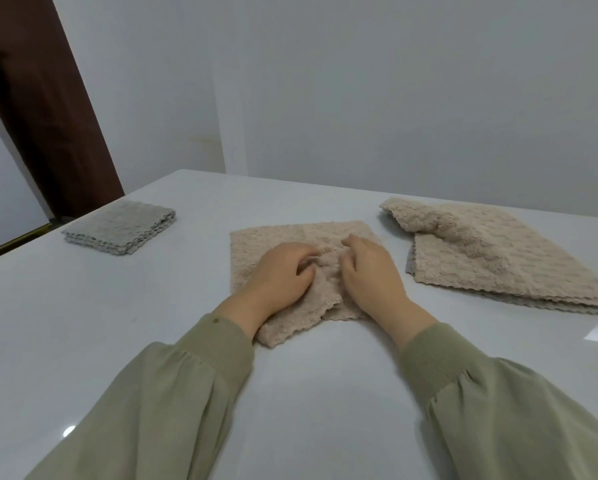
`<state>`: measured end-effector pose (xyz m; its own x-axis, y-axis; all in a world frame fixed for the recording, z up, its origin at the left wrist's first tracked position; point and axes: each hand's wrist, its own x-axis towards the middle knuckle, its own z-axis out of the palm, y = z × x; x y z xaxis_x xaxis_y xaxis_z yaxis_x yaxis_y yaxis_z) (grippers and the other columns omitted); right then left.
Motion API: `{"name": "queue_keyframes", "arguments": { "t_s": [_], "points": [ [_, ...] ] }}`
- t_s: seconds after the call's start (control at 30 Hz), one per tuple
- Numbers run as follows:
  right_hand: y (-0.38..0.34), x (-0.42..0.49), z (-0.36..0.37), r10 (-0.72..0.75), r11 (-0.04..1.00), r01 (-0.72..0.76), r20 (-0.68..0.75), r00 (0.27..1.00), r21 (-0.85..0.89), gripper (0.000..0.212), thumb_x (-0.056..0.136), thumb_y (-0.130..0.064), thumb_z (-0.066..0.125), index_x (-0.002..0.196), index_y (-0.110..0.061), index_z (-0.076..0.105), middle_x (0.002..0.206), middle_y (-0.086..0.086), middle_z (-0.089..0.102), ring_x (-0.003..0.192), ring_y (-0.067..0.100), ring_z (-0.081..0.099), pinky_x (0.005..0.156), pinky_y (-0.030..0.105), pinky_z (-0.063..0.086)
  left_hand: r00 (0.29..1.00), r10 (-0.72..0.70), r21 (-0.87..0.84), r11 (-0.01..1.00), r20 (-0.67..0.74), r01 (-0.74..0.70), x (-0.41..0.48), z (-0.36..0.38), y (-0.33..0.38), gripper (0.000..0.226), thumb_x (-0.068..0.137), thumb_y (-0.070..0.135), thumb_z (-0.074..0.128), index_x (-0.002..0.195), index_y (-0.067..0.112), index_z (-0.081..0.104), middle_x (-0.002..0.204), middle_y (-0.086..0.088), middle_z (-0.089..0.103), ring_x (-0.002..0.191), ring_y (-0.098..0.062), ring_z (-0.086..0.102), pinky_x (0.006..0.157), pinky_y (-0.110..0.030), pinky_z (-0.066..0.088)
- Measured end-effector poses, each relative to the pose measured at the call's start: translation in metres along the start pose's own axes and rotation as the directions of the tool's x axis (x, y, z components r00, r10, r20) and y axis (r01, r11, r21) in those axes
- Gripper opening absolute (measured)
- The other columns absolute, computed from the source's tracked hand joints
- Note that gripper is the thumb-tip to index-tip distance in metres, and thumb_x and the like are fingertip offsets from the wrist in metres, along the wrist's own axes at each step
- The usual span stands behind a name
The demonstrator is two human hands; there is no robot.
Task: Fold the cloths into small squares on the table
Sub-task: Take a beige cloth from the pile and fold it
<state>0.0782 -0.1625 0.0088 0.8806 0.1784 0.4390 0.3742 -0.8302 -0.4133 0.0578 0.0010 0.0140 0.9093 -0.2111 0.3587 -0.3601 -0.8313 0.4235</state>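
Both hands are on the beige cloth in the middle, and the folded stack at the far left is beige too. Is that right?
No: the head view shows the folded stack at the far left is grey. Both the left hand and the right hand are on the beige cloth in the middle.
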Motion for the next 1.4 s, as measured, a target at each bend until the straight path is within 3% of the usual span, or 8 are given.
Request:
{"name": "queue_keyframes", "arguments": {
  "t_s": [0.1, 0.37, 0.6, 0.77, 1.03, 1.13, 1.27, 1.4],
  "points": [
    [-0.010, -0.011, 0.005, -0.048, 0.995, 0.059, 0.123, 0.991, -0.082, 0.031, 0.095, -0.028, 0.037, 0.110, -0.013, 0.059, 0.115, 0.006, 0.064, 0.113, 0.027, 0.051, 0.101, 0.046, 0.033, 0.998, 0.014, 0.258, 0.966, 0.055, -0.028, -0.012, -0.009, -0.008, 0.036, 0.093, 0.034, 0.047, 0.125, 0.021, 0.058, 0.126, 0.004, 0.059, 0.119, -0.019, 0.047, 0.101, -0.037, 0.038],
    [-0.012, -0.024, -0.001, 0.010, 0.974, 0.078, 0.385, 0.923, -0.213, 0.052, 0.099, -0.044, 0.025, 0.145, -0.021, 0.029, 0.157, 0.002, 0.018, 0.145, 0.023, 0.011, 0.115, 0.050, 0.003, 0.871, -0.161, 0.344, 0.939, 0.464, -0.010, -0.050, -0.024, -0.004, 0.080, 0.085, 0.071, 0.032, 0.150, 0.033, 0.005, 0.159, 0.009, -0.004, 0.146, -0.014, -0.009, 0.117, -0.049, 0.000],
    [-0.007, -0.022, -0.002, -0.009, 0.962, 0.114, 0.387, 0.922, -0.249, 0.051, 0.098, -0.042, 0.027, 0.146, -0.023, 0.029, 0.157, 0.000, 0.020, 0.144, 0.021, 0.014, 0.117, 0.048, 0.008, 0.915, -0.239, 0.352, 0.929, 0.324, 0.117, -0.041, -0.039, -0.036, 0.052, 0.096, 0.037, 0.037, 0.146, 0.040, 0.024, 0.159, 0.010, 0.007, 0.146, -0.015, -0.004, 0.115, -0.053, -0.003],
    [-0.010, -0.025, -0.006, -0.037, 0.966, 0.125, 0.356, 0.934, -0.227, 0.050, 0.098, -0.041, 0.032, 0.143, -0.020, 0.035, 0.155, 0.002, 0.025, 0.143, 0.021, 0.017, 0.116, 0.045, 0.009, 0.978, -0.094, 0.108, 0.991, 0.185, 0.075, -0.044, -0.038, -0.026, 0.054, 0.092, 0.054, 0.031, 0.141, 0.032, 0.039, 0.155, 0.008, 0.025, 0.145, -0.012, 0.009, 0.118, -0.047, 0.007],
    [-0.010, -0.046, -0.012, 0.172, 0.947, -0.049, 0.374, 0.911, -0.318, 0.054, 0.096, -0.043, 0.025, 0.146, -0.021, 0.024, 0.157, 0.004, 0.015, 0.144, 0.022, 0.011, 0.110, 0.058, 0.017, 0.942, -0.079, 0.181, 0.983, 0.327, 0.019, -0.046, -0.035, -0.020, 0.054, 0.094, 0.051, 0.042, 0.142, 0.026, 0.041, 0.152, 0.006, 0.032, 0.140, -0.014, 0.024, 0.113, -0.029, 0.017],
    [-0.011, -0.049, -0.021, 0.263, 0.906, -0.126, 0.301, 0.917, -0.405, 0.049, 0.095, -0.034, 0.025, 0.141, -0.016, 0.030, 0.149, 0.010, 0.029, 0.136, 0.026, 0.027, 0.107, 0.058, 0.023, 0.952, -0.085, 0.172, 0.984, 0.293, 0.035, -0.045, -0.040, -0.024, 0.051, 0.093, 0.050, 0.046, 0.138, 0.026, 0.046, 0.150, 0.007, 0.036, 0.139, -0.012, 0.026, 0.112, -0.028, 0.018],
    [-0.008, -0.054, -0.025, 0.084, 0.915, 0.044, 0.296, 0.952, -0.401, 0.041, 0.096, -0.024, 0.028, 0.134, -0.014, 0.040, 0.141, 0.005, 0.042, 0.135, 0.023, 0.031, 0.111, 0.052, 0.020, 0.932, -0.112, 0.192, 0.980, 0.344, 0.046, -0.047, -0.039, -0.026, 0.055, 0.091, 0.050, 0.050, 0.142, 0.031, 0.039, 0.155, 0.004, 0.026, 0.143, -0.015, 0.018, 0.117, -0.032, 0.012],
    [-0.016, -0.054, -0.039, 0.099, 0.849, 0.014, 0.186, 0.977, -0.528, 0.021, 0.091, -0.021, 0.036, 0.075, -0.016, 0.048, 0.069, 0.000, 0.054, 0.078, 0.024, 0.053, 0.110, 0.046, 0.025, 0.941, -0.114, 0.022, 0.993, 0.318, 0.112, -0.048, -0.050, -0.028, 0.035, 0.085, 0.048, 0.061, 0.112, 0.028, 0.069, 0.135, 0.009, 0.053, 0.123, -0.008, 0.048, 0.107, -0.031, 0.035]
  ]
}}
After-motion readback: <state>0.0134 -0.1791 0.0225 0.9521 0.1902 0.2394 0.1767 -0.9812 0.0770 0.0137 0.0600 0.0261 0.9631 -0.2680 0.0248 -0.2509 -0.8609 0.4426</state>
